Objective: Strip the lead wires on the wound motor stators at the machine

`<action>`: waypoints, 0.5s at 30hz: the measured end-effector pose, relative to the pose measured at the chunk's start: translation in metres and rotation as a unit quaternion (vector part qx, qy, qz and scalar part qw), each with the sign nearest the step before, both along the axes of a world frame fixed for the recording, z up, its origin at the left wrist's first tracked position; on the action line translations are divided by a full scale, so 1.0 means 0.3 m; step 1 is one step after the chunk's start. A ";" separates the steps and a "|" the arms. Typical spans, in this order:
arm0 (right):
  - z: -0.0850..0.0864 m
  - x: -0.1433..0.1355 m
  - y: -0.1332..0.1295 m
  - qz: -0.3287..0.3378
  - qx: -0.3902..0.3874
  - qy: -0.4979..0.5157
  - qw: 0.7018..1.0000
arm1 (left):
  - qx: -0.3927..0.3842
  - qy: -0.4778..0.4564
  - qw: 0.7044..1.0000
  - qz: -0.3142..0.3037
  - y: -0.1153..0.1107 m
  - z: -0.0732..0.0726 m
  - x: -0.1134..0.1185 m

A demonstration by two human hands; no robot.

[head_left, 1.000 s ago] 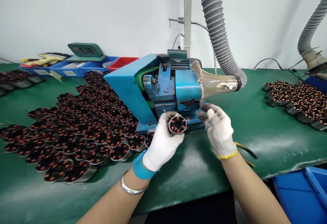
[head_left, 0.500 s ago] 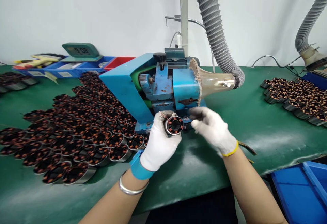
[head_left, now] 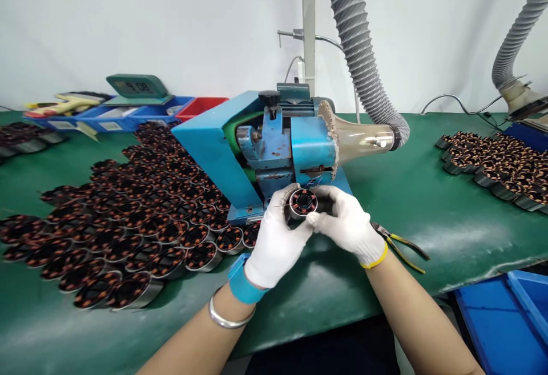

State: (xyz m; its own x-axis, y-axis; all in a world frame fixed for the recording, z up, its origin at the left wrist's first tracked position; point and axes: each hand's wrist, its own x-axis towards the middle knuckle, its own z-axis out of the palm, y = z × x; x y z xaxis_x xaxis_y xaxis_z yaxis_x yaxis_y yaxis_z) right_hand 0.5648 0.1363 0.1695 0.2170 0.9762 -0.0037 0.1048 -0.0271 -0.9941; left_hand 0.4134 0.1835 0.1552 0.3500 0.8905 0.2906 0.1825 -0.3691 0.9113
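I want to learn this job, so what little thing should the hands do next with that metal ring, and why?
Maybe the right hand should gently pinch the thin wires together. They poke up loose above the metal ring, its fingers are right beside them, and the left hand already holds the ring's other side.

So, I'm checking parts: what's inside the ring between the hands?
The ring holds orange-brown windings and black parts around its centre. Its wall hides how deep they go.
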 end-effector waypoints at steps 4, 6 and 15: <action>-0.025 -0.051 0.009 -0.052 0.032 -0.067 0.996 | 0.004 0.039 0.998 0.052 0.005 -0.001 0.034; -0.035 -0.049 0.021 -0.066 0.038 -0.050 0.996 | 0.017 0.042 0.996 0.078 0.011 0.008 0.055; -0.009 -0.042 0.059 -0.100 0.069 0.056 0.991 | 0.038 0.048 0.992 0.109 0.042 0.049 0.124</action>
